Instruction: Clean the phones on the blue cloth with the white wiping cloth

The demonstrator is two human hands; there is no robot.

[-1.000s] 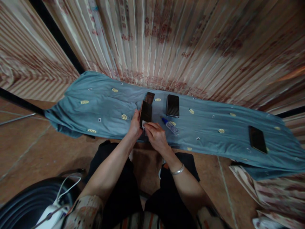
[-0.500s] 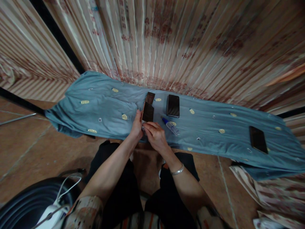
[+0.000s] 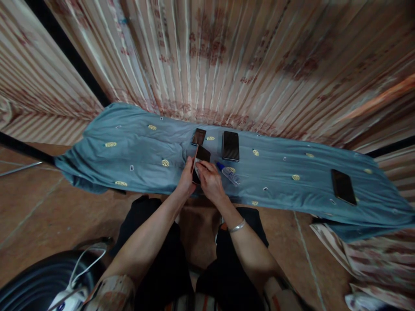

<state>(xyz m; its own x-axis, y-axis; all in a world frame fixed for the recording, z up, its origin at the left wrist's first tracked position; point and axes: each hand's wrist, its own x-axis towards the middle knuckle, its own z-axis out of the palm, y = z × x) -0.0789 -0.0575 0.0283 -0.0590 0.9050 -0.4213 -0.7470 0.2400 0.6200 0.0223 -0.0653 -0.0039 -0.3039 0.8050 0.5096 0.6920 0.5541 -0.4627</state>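
My left hand [image 3: 186, 178] is wrapped round the left edge of a dark phone [image 3: 203, 153], held tilted above the blue cloth. Over the phone's screen, my right hand [image 3: 209, 176] pinches a small whitish cloth or wipe [image 3: 197, 164], which its fingers partly hide. Just beyond lies a small dark device [image 3: 199, 137]. To the right are a thick black phone [image 3: 231, 146] and a clear spray bottle with a blue top [image 3: 229, 175], lying on its side close to my right hand.
The blue patterned cloth [image 3: 275, 185] covers a long narrow surface, with another dark phone [image 3: 343, 186] at its right. Striped curtains [image 3: 207, 56] hang behind. A black coil [image 3: 22, 280] and white power strip [image 3: 69, 298] are at lower left.
My right hand has moved up from the phone's near end onto its screen with the whitish piece. The view has shifted slightly, and the small device beyond is less covered.
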